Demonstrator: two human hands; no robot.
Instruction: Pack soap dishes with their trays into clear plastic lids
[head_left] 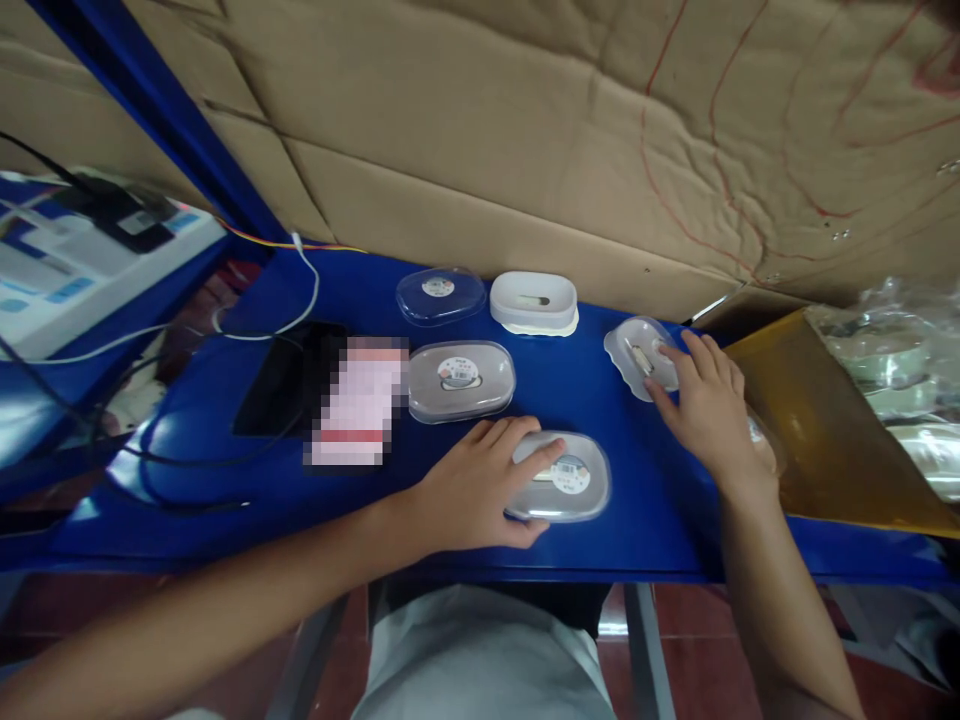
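My left hand (491,485) grips the left end of an oval soap box with a clear lid (589,492), its index finger lying across the lid beside a round label. The box rests on the blue table near the front edge. At the right, my right hand (705,400) has its thumb and forefinger around the near side of a similar tilted soap box (631,345). Another lidded soap box (480,395) lies left of centre. Behind it are a loose clear lid (457,300) with a round label and an uncovered white soap box (551,298).
A blurred-out phone screen (360,400) and a dark device (281,385) lie at the left among cables. A power strip (82,270) is farther left. An open carton (814,430) with plastic-wrapped items stands right. Cardboard (480,150) lines the back.
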